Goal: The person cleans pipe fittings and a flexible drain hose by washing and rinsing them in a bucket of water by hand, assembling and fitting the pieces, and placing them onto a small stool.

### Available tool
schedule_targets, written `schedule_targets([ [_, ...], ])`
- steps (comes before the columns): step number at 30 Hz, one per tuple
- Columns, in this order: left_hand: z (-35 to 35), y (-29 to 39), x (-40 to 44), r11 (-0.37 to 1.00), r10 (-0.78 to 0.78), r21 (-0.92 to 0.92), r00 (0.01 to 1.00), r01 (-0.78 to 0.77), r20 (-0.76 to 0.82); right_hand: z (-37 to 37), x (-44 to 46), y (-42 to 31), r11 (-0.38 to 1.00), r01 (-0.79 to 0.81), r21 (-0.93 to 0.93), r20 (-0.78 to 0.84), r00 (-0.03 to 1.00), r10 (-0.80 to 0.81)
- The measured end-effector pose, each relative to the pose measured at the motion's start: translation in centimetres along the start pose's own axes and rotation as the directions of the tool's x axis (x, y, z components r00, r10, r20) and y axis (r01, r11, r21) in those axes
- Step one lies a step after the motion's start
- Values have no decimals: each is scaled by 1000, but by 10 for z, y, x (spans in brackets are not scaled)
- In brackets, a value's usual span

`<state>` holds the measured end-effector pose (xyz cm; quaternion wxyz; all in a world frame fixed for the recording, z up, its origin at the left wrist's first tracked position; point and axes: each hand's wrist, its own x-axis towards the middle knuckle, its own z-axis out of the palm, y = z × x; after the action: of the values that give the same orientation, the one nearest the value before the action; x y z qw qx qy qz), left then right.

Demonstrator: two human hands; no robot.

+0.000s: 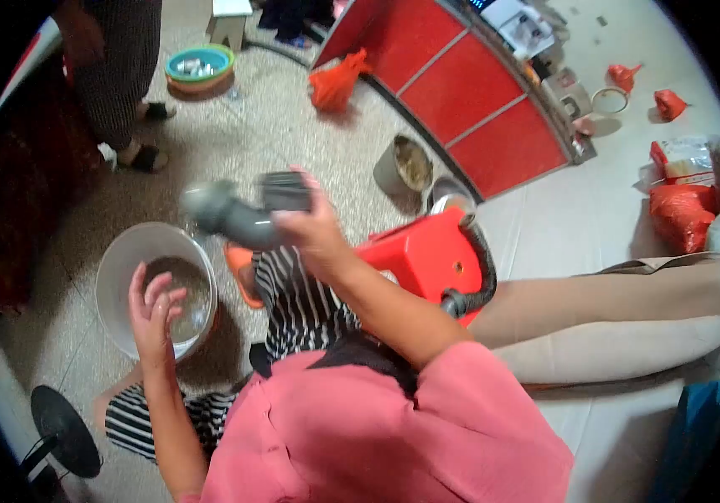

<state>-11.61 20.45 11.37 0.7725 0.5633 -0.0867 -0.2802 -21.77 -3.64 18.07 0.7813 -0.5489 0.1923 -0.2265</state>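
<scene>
My right hand (316,230) grips a grey curved pipe piece (247,225), a plastic bend with a rounded end to the left and a dark ribbed part near my fingers. Motion blurs it, so its exact kind is unclear. My left hand (155,314), empty with fingers spread, is over the near side of a white bucket (108,272). Murky liquid (182,281) shows inside the bucket. To the right of my right forearm sits a red plastic machine-like box (427,251) with a dark ribbed hose (484,260) along its side.
A grey bucket (389,174) with brownish contents stands before a red-panelled counter (465,84). An orange bag (336,81) and stacked basins (201,81) are farther back. Another person stands at upper left, in dark trousers (121,75). A beige cushioned seat (603,310) extends right.
</scene>
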Motion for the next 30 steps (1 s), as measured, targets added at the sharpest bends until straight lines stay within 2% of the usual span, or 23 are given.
schedule_targets([
  [3,-28,-21,6,994,-106,-18,981,104,-161,-88,-7,-40,997,25,71,-314,949,-1],
  [4,-44,-37,9,989,-148,-16,970,148,-194,-118,-12,-56,997,68,43,-268,962,-54],
  [5,-62,-57,14,981,-194,-14,955,196,-227,-155,-20,-62,999,40,17,-414,910,-30],
  [7,-86,-91,17,957,-282,-5,922,291,-264,-208,-45,-82,1000,-14,-9,-527,850,7],
  [9,-104,-118,13,923,-366,16,887,386,-283,-242,-73,-96,994,-88,-65,-568,822,35],
  [10,-115,-138,15,910,-403,-27,865,414,-298,-271,-86,-95,989,-129,-69,-538,840,72],
  [11,-109,-132,16,920,-383,-27,878,392,-286,-299,-96,-92,982,-173,-75,-506,855,112],
  [13,-93,-113,8,935,-348,-31,897,353,-274,-309,-112,-96,946,-296,-132,-580,797,168],
  [16,-101,-120,6,937,-341,-21,902,348,-263,-331,-127,-91,885,-387,-260,-550,812,194],
  [18,-111,-131,7,950,-311,-45,910,311,-274,-375,-130,-71,765,-319,-559,-481,877,15],
  [20,-105,-125,5,955,-294,-44,909,294,-295,-372,-128,-69,755,-365,-544,-553,833,5],
  [22,-104,-122,2,958,-280,-34,909,284,-308,-362,-125,-73,855,-478,-201,-740,646,188],
  [25,-104,-127,2,961,-266,-6,915,277,-302,-373,-124,-69,798,-585,-147,-801,543,250],
  [28,-113,-138,6,967,-246,-4,924,256,-293,-367,-123,-73,661,-720,-212,-860,458,224],
  [30,-116,-145,7,973,-225,-20,931,229,-287,-421,-123,-53,630,-715,-302,-853,498,156],
])
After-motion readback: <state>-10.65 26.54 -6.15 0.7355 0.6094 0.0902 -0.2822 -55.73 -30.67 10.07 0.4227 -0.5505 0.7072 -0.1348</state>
